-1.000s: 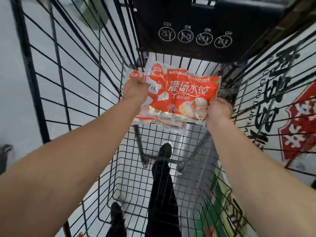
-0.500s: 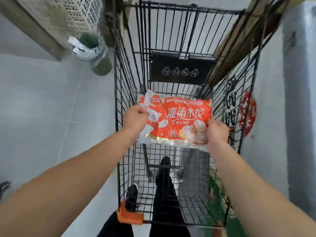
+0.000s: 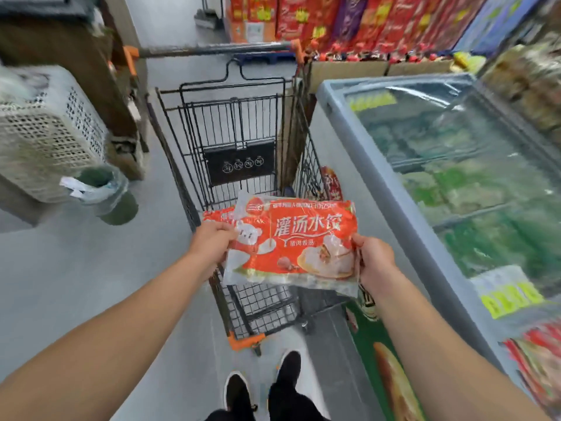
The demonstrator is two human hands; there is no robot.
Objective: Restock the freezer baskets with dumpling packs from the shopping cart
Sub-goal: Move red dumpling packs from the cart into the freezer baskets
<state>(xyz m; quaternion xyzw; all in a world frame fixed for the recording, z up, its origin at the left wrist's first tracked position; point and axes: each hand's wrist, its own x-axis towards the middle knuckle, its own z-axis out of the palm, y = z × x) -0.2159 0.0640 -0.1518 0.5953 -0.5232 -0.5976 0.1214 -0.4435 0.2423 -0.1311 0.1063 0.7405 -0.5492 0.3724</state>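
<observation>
Here, both hands held the packs (image 3: 297,243) above the cart (image 3: 233,141), mid-frame.
Left hand (image 3: 212,247) and right hand (image 3: 375,262) each pinched an edge, likely keeping the stack flat for the freezer (image 3: 391,196) at right.

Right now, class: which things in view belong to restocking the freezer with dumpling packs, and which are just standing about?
Part of the job:
- dumpling packs, held by the left hand and right hand
- shopping cart
- chest freezer

Just standing about:
- green bin
- perforated white crate
- red boxes stacked at the back
</observation>
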